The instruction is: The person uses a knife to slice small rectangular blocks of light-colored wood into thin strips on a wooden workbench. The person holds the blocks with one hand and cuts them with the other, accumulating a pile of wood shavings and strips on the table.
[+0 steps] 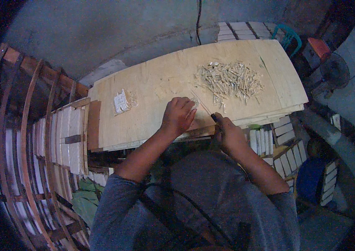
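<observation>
My left hand (177, 116) is closed over a small pale piece (194, 103), which shows past its fingertips just above the plywood tabletop (144, 113). My right hand (229, 134), at the near edge, is wrapped round the dark handle of a thin, straight tool (205, 108). Its slender shaft slants up and left over the board, close beside the left fingers; its exact kind is too blurred to name. Beyond the hands lies a loose heap of small, pale, stick-like pieces (231, 80). More whitish pieces sit in a neat row (121, 102) on the left part of the board.
Slatted wooden racks (29, 100) and stacked pale panels (70, 125) stand at the left. Under and beside the table's right end are crates of white blocks (286, 129). A teal chair (288, 35) and a round fan (335, 71) stand at the far right.
</observation>
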`<action>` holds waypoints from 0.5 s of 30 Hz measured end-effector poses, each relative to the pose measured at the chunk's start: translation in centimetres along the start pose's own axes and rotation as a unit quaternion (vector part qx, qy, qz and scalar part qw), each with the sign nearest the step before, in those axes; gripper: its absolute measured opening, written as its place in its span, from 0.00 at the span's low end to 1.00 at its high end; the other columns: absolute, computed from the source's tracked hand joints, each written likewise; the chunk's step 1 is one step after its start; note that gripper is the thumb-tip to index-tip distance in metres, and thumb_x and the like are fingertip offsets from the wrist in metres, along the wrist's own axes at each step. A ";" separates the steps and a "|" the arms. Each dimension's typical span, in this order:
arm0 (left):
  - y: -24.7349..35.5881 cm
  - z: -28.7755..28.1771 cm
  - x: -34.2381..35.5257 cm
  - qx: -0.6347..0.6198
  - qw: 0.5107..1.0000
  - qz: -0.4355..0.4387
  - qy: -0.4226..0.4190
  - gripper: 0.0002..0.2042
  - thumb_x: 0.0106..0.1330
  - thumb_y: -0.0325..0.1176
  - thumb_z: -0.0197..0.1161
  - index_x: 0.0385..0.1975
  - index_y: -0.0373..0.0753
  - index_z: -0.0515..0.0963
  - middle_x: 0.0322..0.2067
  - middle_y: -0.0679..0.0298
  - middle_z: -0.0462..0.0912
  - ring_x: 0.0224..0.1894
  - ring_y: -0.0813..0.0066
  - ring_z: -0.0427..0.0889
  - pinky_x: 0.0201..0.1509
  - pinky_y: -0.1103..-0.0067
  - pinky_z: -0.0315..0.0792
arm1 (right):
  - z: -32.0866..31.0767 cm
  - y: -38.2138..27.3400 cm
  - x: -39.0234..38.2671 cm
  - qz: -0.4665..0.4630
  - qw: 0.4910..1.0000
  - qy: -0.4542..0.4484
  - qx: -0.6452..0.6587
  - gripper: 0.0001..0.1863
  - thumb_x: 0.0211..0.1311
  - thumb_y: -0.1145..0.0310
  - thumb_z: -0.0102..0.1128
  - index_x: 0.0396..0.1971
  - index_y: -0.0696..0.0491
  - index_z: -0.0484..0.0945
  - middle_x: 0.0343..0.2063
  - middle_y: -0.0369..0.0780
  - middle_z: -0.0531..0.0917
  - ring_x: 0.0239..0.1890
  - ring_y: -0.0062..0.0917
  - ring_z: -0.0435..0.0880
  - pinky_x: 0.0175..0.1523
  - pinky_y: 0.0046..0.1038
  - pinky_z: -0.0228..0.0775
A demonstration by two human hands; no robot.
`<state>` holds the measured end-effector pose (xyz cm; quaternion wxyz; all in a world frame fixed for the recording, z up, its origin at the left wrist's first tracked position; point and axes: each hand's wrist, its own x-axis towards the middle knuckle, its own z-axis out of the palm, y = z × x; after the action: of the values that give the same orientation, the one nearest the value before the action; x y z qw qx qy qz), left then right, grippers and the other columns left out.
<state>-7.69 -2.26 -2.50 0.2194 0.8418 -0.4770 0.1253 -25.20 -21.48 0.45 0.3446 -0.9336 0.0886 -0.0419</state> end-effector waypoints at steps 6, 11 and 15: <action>-0.2 0.9 0.1 -0.011 1.000 0.021 -0.002 0.13 0.63 0.31 0.68 0.46 0.37 0.83 0.42 0.55 0.85 0.46 0.52 0.82 0.54 0.61 0.77 | 1.8 1.0 0.6 -0.021 0.999 -0.028 -0.023 0.29 0.70 0.71 0.60 0.70 0.45 0.68 0.41 0.53 0.83 0.33 0.55 0.86 0.36 0.53 0.78; 0.2 1.3 0.1 0.003 1.000 0.008 0.005 0.12 0.62 0.31 0.68 0.45 0.38 0.83 0.40 0.56 0.84 0.44 0.53 0.81 0.52 0.61 0.77 | 1.1 -0.1 0.8 -0.014 0.999 -0.033 -0.032 0.27 0.69 0.72 0.59 0.68 0.47 0.69 0.41 0.52 0.83 0.32 0.55 0.85 0.35 0.52 0.78; 0.6 1.1 0.6 0.043 0.999 -0.005 -0.013 0.12 0.61 0.30 0.69 0.45 0.42 0.84 0.37 0.60 0.82 0.42 0.57 0.81 0.47 0.64 0.77 | 2.9 1.1 2.6 -0.008 0.999 -0.035 -0.031 0.25 0.70 0.70 0.57 0.67 0.47 0.70 0.41 0.53 0.83 0.36 0.55 0.86 0.38 0.53 0.78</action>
<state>-7.86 -3.53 -3.03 0.1776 0.8542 -0.4699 0.1340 -22.40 -20.99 -2.44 0.3176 -0.9456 0.0703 -0.0094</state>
